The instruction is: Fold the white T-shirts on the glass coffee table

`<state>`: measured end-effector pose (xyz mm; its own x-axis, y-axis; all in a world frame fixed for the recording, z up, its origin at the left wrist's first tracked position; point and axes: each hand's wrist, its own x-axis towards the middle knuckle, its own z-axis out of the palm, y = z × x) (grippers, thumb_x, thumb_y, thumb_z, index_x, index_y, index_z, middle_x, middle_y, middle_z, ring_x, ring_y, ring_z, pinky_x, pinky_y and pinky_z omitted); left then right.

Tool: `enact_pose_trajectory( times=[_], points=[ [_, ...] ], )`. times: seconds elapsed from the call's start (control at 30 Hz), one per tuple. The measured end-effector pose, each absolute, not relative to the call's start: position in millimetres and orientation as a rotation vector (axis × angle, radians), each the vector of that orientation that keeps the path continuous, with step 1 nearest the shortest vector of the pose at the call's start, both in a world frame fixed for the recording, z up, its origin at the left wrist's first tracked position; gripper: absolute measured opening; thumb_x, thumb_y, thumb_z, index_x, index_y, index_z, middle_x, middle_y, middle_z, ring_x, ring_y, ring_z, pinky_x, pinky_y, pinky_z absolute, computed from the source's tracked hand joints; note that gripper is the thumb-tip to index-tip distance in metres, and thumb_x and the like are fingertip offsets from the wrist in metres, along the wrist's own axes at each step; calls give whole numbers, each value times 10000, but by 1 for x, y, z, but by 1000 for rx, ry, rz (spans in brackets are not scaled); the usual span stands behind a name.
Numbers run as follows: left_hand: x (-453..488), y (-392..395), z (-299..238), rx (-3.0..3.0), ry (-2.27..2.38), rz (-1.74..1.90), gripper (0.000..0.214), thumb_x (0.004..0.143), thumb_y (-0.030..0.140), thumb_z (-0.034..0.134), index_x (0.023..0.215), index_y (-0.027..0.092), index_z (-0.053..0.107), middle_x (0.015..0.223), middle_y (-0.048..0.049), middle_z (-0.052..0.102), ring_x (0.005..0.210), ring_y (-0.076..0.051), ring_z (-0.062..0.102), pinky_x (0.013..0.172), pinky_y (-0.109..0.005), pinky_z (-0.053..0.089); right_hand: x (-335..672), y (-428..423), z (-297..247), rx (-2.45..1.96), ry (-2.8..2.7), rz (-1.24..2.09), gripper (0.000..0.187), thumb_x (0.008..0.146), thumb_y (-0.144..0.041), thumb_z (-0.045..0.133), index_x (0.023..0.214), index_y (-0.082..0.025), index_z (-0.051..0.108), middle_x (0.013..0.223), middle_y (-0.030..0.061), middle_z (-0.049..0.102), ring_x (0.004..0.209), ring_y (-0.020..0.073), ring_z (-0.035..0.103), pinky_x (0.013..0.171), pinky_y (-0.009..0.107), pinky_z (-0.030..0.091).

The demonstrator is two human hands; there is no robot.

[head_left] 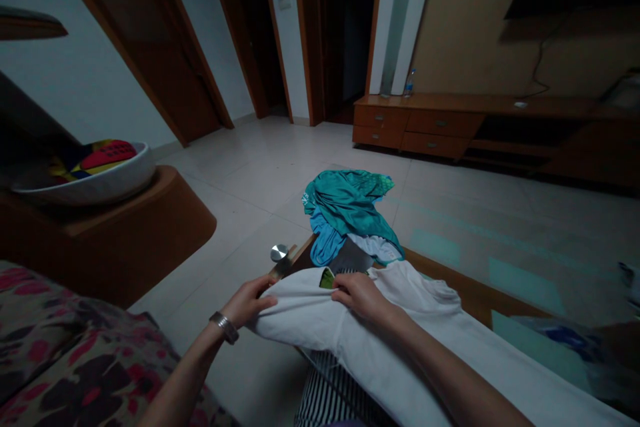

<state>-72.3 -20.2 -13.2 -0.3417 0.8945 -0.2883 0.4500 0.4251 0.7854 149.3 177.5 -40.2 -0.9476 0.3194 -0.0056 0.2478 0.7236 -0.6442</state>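
A white garment (400, 347) lies bunched in a long, thick roll across the near end of a low wooden table (475, 300), running from the table's left corner down toward the lower right of the view. Its cloth is plain and creased, with a small green label (327, 278) showing at the top fold.

The left hand (249, 302), a metal bracelet (225, 327) on its wrist, is closed round the roll's left end, thumb on top. The right hand (357, 295) rests palm-down just right of the label, its fingers curled and pinching the fold. The two hands are near each other, both on the same cloth.

Just beyond them a heap of teal clothing (350, 203) sits on the table's far end, touching the white cloth. A striped fabric (325, 393) hangs under the roll by the table's near edge. A floral sofa cushion (60, 340) lies close on the left. The tiled floor (260, 167) stretches open to the doorways and a wooden cabinet (425, 123).
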Motion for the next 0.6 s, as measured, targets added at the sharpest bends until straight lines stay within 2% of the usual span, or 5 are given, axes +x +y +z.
enact_pose_trajectory(
  times=[0.13,0.23,0.37,0.47,0.6],
  points=[
    [-71,-22,2,1345,1817,716,231,700,381,662,783,171,615,850,-25,581,828,-180,510,748,-249,389,145,177,-31,-454,-2849,1037,154,811,-278,572,828,-172,681,857,59,686,786,170,592,639,236,306],
    [-73,-24,9,1418,1556,645,270,703,426,680,811,179,682,892,-48,605,871,-187,519,811,-264,387,137,176,-26,-445,-2807,1077,224,862,-279,490,832,-172,684,875,66,690,787,163,595,651,234,323],
    [-74,-17,0,1158,1684,687,420,832,514,482,894,148,676,722,-34,589,679,-145,504,649,-235,390,120,172,-24,-543,-2746,1101,200,845,-193,469,880,-180,666,877,58,695,800,159,602,665,223,337],
    [-64,1,-12,1208,1874,745,343,833,443,494,884,142,651,669,-8,549,637,-133,472,595,-216,359,110,166,-25,-535,-2734,1149,168,804,-153,496,849,-176,657,850,50,692,794,152,600,677,213,348],
    [-44,28,-21,1609,1843,662,228,824,296,511,950,177,659,764,-29,573,704,-149,492,647,-229,355,107,163,-32,-422,-2766,1217,140,774,-140,509,806,-158,644,814,46,679,753,141,587,656,209,352]
  ],
)
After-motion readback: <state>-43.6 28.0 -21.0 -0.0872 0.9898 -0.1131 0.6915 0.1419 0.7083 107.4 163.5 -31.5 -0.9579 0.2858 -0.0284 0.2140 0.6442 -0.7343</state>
